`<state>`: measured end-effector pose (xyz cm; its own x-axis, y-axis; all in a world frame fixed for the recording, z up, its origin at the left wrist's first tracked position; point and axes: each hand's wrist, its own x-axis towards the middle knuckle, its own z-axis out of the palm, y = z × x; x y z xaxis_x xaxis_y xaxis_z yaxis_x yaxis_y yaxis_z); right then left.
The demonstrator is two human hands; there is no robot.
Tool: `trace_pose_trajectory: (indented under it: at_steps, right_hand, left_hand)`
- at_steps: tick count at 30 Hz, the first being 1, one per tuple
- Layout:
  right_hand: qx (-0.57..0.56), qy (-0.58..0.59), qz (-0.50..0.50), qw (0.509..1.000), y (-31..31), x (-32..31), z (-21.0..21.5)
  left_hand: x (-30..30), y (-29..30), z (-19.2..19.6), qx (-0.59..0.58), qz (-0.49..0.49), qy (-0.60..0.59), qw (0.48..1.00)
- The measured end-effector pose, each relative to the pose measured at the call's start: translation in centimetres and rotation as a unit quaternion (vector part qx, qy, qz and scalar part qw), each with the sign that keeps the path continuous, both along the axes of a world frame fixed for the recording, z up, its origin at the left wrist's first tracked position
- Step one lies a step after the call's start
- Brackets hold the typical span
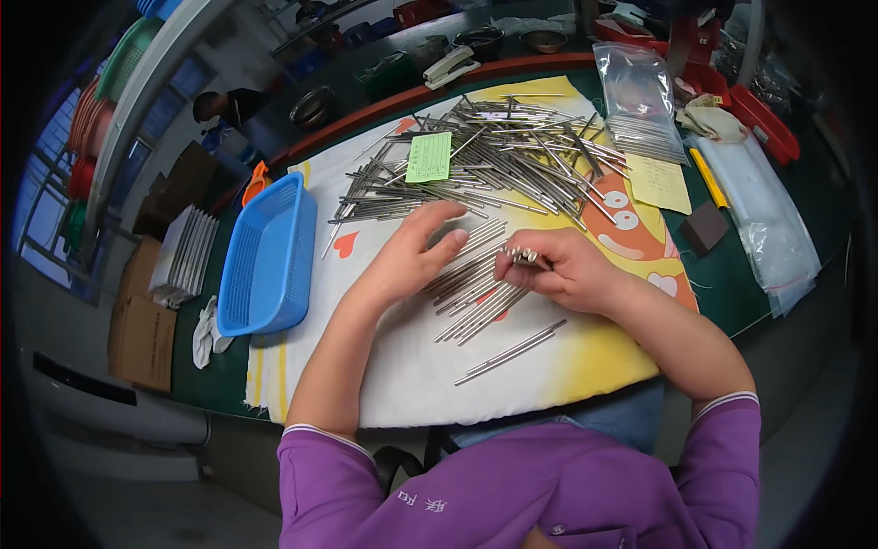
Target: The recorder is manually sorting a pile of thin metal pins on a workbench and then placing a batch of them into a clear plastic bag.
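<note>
Gleaming silvery, slim rods (468, 274) lie straight, ends seemingly blunt.

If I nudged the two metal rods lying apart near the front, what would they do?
The rods look thin and round, so they'd probably roll. Their straight, shiny metal suggests they're stiff and perhaps slippery. The cloth beneath looks like fabric, which may slow them a little.

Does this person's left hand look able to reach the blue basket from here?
Probably yes: the left hand looks empty, and only the printed cloth seems to lie between it and the blue perforated basket.
</note>
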<state>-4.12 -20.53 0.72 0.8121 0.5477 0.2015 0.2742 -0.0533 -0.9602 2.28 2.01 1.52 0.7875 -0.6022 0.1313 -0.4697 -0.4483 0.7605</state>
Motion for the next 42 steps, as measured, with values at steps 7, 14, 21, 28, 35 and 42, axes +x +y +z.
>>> trace_pose_trajectory:
  at_steps: [7, 14, 21, 28, 35, 42]
  right_hand:
    - [-0.286, -0.286, 0.152, 0.902, 1.1, -2.2, -0.4]
    - [-0.284, -0.428, 0.129, 0.848, 0.6, -1.6, -0.4]
    - [-0.311, -0.471, 0.001, 0.825, 0.9, -1.2, -2.1]
    - [-0.275, -0.478, 0.141, 0.823, 0.5, 2.2, -1.2]
    - [-0.23, -0.388, 0.151, 0.88, 1.0, 3.0, -1.9]
    - [-0.352, -0.373, 0.158, 0.844, 1.2, 0.4, -2.0]
  left_hand:
    - [-1.7, -0.3, -1.9, 0.078, 0.026, -0.109, 0.991]
    - [-5.6, -0.4, -1.8, 0.107, 0.092, -0.131, 0.981]
    - [-10.3, -1.0, -2.0, 0.118, 0.171, -0.13, 0.97]
    - [-14.4, -1.3, -1.8, 0.14, 0.207, -0.094, 0.964]
    - [-15.3, -0.3, -2.3, 0.144, 0.205, -0.149, 0.957]
    - [-13.1, 3.3, -1.8, 0.206, 0.101, -0.145, 0.962]
